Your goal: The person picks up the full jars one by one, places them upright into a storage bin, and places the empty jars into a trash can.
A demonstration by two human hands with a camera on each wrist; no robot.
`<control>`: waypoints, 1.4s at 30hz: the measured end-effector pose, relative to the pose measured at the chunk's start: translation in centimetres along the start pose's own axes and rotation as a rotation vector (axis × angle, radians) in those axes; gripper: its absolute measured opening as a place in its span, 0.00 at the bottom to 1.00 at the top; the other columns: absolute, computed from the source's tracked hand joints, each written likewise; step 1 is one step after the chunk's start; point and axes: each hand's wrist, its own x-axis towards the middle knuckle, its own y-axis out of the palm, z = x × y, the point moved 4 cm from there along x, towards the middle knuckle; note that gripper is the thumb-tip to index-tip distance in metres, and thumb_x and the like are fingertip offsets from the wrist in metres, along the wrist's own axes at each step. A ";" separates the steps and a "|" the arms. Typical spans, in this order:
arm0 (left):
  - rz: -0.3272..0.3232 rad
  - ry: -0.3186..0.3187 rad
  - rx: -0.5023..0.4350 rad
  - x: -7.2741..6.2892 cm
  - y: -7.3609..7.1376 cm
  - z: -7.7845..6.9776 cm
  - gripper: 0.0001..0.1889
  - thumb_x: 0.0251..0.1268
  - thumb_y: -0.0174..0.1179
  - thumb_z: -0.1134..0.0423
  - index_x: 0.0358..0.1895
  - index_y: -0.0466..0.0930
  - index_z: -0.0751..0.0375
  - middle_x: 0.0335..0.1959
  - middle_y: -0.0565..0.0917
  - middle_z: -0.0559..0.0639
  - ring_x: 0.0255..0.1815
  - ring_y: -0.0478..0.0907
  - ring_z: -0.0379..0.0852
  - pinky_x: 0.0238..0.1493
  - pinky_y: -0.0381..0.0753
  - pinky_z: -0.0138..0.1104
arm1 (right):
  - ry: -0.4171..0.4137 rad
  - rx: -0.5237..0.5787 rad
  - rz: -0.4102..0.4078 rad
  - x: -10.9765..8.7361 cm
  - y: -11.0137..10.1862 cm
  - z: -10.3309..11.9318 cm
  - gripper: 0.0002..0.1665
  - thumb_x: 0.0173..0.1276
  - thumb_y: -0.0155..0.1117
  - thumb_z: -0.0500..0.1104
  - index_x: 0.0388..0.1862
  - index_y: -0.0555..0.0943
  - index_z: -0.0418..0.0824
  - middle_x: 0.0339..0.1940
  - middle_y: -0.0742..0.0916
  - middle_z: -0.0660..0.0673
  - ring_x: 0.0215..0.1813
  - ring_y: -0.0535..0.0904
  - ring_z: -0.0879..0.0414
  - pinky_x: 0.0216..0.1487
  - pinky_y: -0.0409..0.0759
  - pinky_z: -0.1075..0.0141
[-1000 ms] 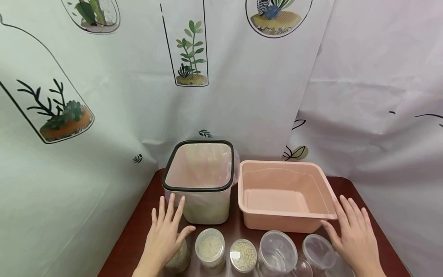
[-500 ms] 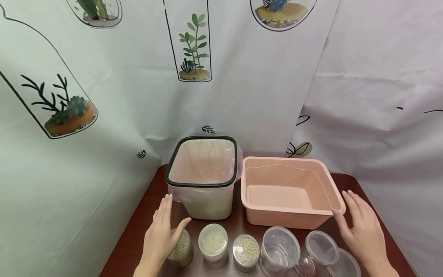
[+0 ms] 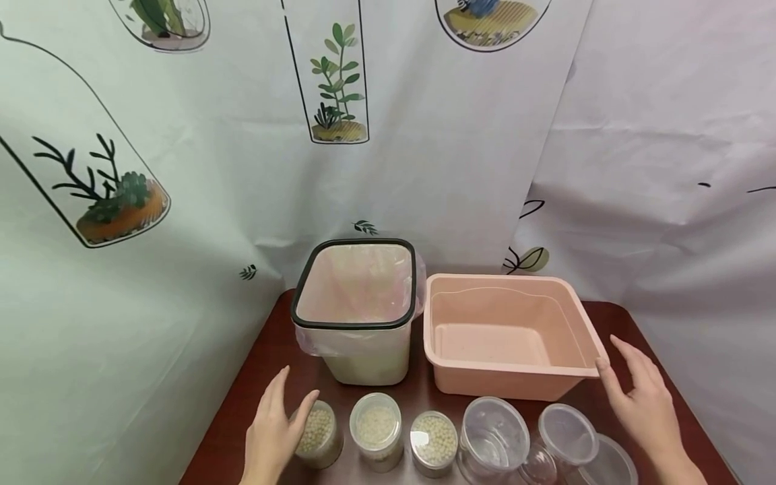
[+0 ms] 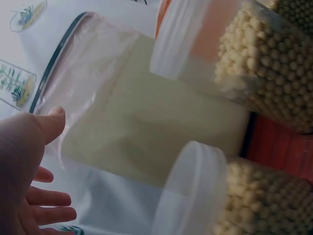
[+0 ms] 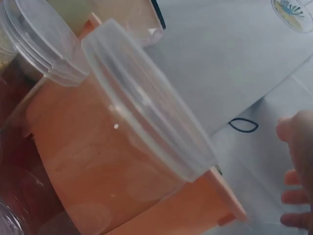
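My left hand hovers beside a clear jar of pale beans, thumb over its near side, fingers loose with nothing held. In the left wrist view, the same hand is left of two bean jars, before the bin. My right hand is held at the front right corner of the pink basin, fingers spread and bare; its thumb overlaps the rim. A clear tub stands left of it. In the right wrist view, a clear tub fills the middle, with my hand at the right edge.
A bin with a black rim and a plastic liner stands left of the basin. Along the front run a lidded jar, a short bean jar and a larger clear tub. Printed cloth hangs behind the dark red table.
Both hands have drawn back toward the front edge and apart, the left down and left, the right outward from the basin. The view has shifted slightly; the containers stay in place.
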 end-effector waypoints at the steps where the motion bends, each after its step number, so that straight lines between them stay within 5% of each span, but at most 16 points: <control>1: 0.016 -0.017 -0.005 -0.1 0.1 0.2 0.35 0.52 0.68 0.51 0.62 0.68 0.64 0.58 0.73 0.63 0.54 0.72 0.61 0.30 0.77 0.56 | 0.026 -0.004 0.011 0.0 0.1 -0.2 0.30 0.64 0.61 0.38 0.65 0.69 0.40 0.57 0.75 0.31 0.57 0.68 0.34 0.61 0.61 0.47; 3: 0.055 -0.056 -0.023 -0.4 0.4 0.6 0.35 0.54 0.66 0.49 0.62 0.67 0.64 0.60 0.70 0.62 0.57 0.70 0.61 0.33 0.75 0.58 | 0.076 -0.026 0.035 -0.1 0.4 -0.6 0.30 0.65 0.59 0.40 0.67 0.67 0.40 0.56 0.75 0.31 0.55 0.69 0.35 0.53 0.64 0.43; 6: 0.112 -0.116 -0.039 -1.0 0.9 1.1 0.36 0.55 0.65 0.48 0.64 0.65 0.63 0.63 0.66 0.63 0.58 0.68 0.64 0.35 0.73 0.61 | 0.131 -0.056 0.055 -0.2 0.7 -1.2 0.30 0.65 0.59 0.42 0.66 0.67 0.38 0.55 0.75 0.31 0.49 0.71 0.41 0.44 0.68 0.58; 12: 0.230 -0.261 -0.046 -2.3 2.0 2.1 0.43 0.54 0.64 0.44 0.67 0.58 0.64 0.67 0.55 0.68 0.61 0.61 0.69 0.35 0.71 0.64 | 0.169 -0.035 0.086 -0.3 1.2 -2.4 0.28 0.64 0.61 0.43 0.62 0.71 0.36 0.51 0.78 0.33 0.41 0.64 0.77 0.34 0.63 0.80; 15: 0.263 -0.275 -0.053 -2.9 2.5 2.2 0.43 0.54 0.64 0.43 0.67 0.58 0.63 0.68 0.53 0.68 0.61 0.60 0.71 0.34 0.71 0.64 | 0.191 -0.010 0.102 -0.6 1.3 -2.9 0.27 0.65 0.61 0.44 0.61 0.72 0.34 0.50 0.78 0.32 0.41 0.60 0.82 0.35 0.62 0.86; 22: 0.178 -0.159 -0.161 -4.8 3.8 2.5 0.39 0.46 0.72 0.55 0.64 0.66 0.59 0.64 0.59 0.71 0.59 0.62 0.73 0.44 0.68 0.64 | 0.265 0.006 0.126 -1.0 1.5 -4.1 0.27 0.65 0.60 0.46 0.61 0.72 0.35 0.53 0.75 0.31 0.42 0.59 0.83 0.34 0.61 0.88; 28: 0.233 -0.220 -0.146 -6.1 4.8 2.7 0.45 0.41 0.74 0.51 0.65 0.61 0.59 0.62 0.59 0.71 0.58 0.63 0.72 0.46 0.69 0.62 | 0.378 0.037 0.191 -1.2 2.1 -4.7 0.29 0.67 0.58 0.50 0.63 0.71 0.38 0.55 0.74 0.31 0.39 0.62 0.81 0.36 0.64 0.69; 33: 0.227 -0.227 -0.110 -6.5 5.0 2.5 0.47 0.37 0.75 0.48 0.64 0.61 0.58 0.59 0.60 0.69 0.57 0.64 0.69 0.45 0.71 0.59 | 0.439 0.044 0.230 -1.3 2.4 -5.1 0.30 0.68 0.56 0.52 0.63 0.70 0.38 0.58 0.72 0.30 0.46 0.74 0.58 0.34 0.66 0.71; 37: 0.148 -0.213 -0.110 -6.9 5.1 2.8 0.46 0.31 0.79 0.52 0.61 0.66 0.56 0.55 0.62 0.67 0.54 0.66 0.66 0.42 0.72 0.57 | 0.453 0.087 0.225 -1.3 2.6 -5.2 0.30 0.68 0.56 0.52 0.63 0.69 0.38 0.58 0.74 0.29 0.41 0.72 0.72 0.30 0.68 0.77; 42: 0.073 -0.215 -0.096 -7.3 5.4 3.1 0.45 0.26 0.81 0.53 0.58 0.71 0.55 0.52 0.64 0.64 0.47 0.70 0.64 0.38 0.74 0.55 | 0.484 0.230 0.155 -1.4 3.1 -5.5 0.28 0.66 0.60 0.49 0.61 0.71 0.38 0.41 0.82 0.57 0.33 0.71 0.80 0.29 0.72 0.79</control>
